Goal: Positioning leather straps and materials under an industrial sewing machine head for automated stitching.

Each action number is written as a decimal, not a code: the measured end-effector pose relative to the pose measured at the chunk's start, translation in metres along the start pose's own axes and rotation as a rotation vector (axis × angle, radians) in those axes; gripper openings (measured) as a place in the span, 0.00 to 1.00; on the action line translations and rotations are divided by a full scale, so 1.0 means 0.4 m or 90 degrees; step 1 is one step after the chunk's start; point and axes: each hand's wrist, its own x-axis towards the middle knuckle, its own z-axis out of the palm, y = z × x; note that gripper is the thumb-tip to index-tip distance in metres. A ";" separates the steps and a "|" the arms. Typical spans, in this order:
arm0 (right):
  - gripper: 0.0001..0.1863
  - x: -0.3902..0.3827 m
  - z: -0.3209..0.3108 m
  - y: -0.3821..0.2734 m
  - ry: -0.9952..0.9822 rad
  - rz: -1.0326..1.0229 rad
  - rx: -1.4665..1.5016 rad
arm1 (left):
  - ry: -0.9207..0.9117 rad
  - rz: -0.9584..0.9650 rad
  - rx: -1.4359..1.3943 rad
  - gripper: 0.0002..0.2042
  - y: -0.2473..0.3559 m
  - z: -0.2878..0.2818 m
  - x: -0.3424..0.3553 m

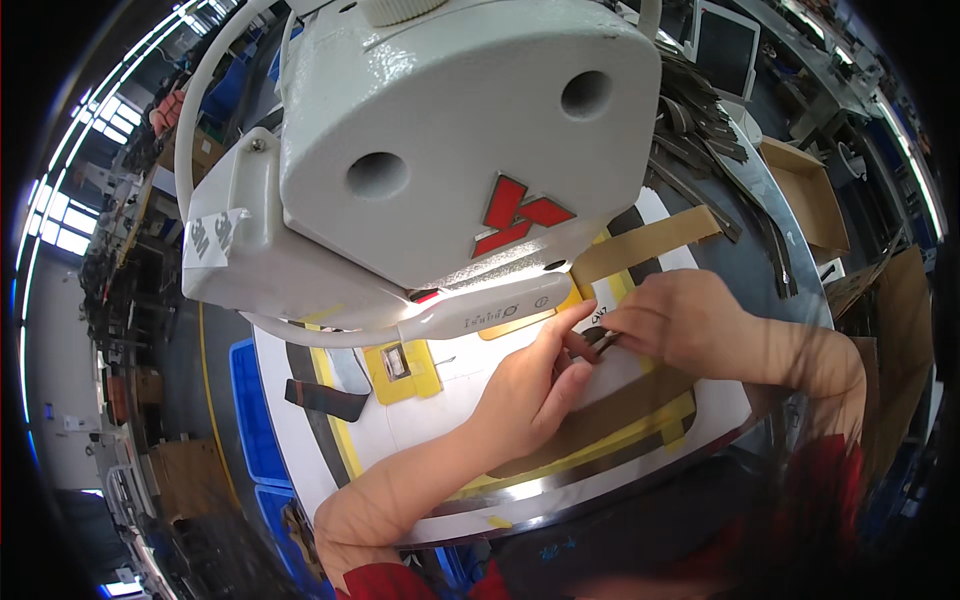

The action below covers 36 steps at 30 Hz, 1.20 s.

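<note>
My right hand [685, 318] is closed, its fingertips pinching a small dark strip [606, 343] over the white work table [465, 375]. My left hand [530, 388] comes in from the other side, thumb and fingers bent around the same strip's near end. Both hands almost meet, and part of the strip is hidden by the fingers. Just beyond them is the white head of a sewing machine [450, 140], with a lit lamp bar [490, 308] at its lower edge. A brown band [645, 245] slants up behind my right hand.
Left of my hands lie a yellow plate [410, 372] and a dark fabric strip [326, 399]. Many dark strips [700, 115] are heaped at the back right, near an open cardboard box [805, 195]. Blue bins [258, 415] stand beyond the table's left edge. The machine head overhangs the work area.
</note>
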 end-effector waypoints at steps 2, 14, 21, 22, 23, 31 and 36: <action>0.13 0.009 0.044 -0.016 -0.021 0.004 0.051 | 0.017 -0.046 0.002 0.21 0.000 0.002 -0.001; 0.04 0.023 0.081 -0.004 -0.032 0.116 0.288 | 0.065 -0.060 0.087 0.18 -0.008 -0.003 0.003; 0.05 0.014 0.079 0.005 -0.014 0.115 0.242 | 0.113 -0.034 0.149 0.14 -0.024 0.000 -0.002; 0.05 0.012 0.077 0.007 -0.016 0.108 0.222 | 0.120 -0.045 0.169 0.13 -0.023 -0.003 -0.004; 0.05 0.008 0.072 0.012 -0.033 0.111 0.196 | 0.124 -0.031 0.223 0.13 -0.023 -0.009 -0.002; 0.07 -0.007 0.083 -0.004 -0.084 0.047 0.176 | 0.097 0.117 0.435 0.15 -0.008 -0.010 0.011; 0.07 -0.001 0.070 0.021 -0.101 0.012 0.200 | 0.133 0.145 0.505 0.23 -0.015 -0.014 0.013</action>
